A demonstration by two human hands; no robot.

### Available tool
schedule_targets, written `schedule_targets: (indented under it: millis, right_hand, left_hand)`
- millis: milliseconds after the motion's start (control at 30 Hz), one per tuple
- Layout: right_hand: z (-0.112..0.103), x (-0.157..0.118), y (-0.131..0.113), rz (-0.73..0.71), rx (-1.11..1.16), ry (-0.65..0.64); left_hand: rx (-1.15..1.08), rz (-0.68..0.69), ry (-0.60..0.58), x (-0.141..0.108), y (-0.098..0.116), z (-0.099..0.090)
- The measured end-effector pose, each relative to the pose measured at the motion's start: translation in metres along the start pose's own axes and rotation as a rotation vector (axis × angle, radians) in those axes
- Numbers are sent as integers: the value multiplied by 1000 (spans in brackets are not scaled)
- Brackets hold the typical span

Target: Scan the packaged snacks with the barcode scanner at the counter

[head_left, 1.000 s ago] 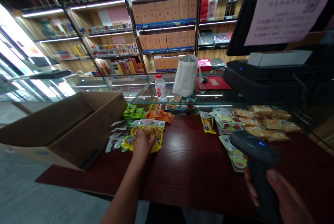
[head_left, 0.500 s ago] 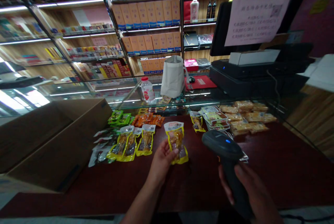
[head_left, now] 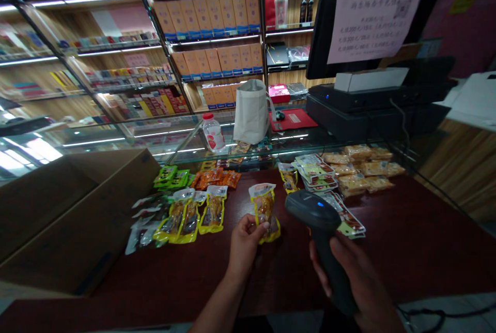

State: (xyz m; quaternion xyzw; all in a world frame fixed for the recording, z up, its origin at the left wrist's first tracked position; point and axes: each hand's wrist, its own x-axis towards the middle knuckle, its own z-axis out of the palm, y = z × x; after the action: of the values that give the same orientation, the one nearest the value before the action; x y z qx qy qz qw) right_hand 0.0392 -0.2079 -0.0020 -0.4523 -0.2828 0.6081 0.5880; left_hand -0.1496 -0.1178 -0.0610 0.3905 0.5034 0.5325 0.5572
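L hand (head_left: pixel 245 244) pinching yellow-edged vacuum pouch (head_left: pixel 264 210) btwn thumb & fingertips, pouch upright just above my fingers, at 12 o'clock. R hand (head_left: pixel 346 273) wrapped round grip of black barcode scanner (head_left: pixel 312 211), its head just beside pouch, not touching.

Risks: light pinch + slick film could let pouch slip onto dark red wood counter (head_left: pixel 411 255). Glare or creases on film could spoil a read. Scanner head could knock pouch if I swing too fast. Black cable (head_left: pixel 426 314) at 4 o'clock could snag my R arm. Row of pouches (head_left: pixel 194 214) at 10 o'clock easy to brush.
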Motion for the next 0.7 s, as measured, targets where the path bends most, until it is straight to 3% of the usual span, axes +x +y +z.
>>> schedule_targets:
  millis: [700]
  right_hand:
    - [1,4,5,-13,-33,27]
  left_hand:
    - [5,-10,-14,4,-5,-1]
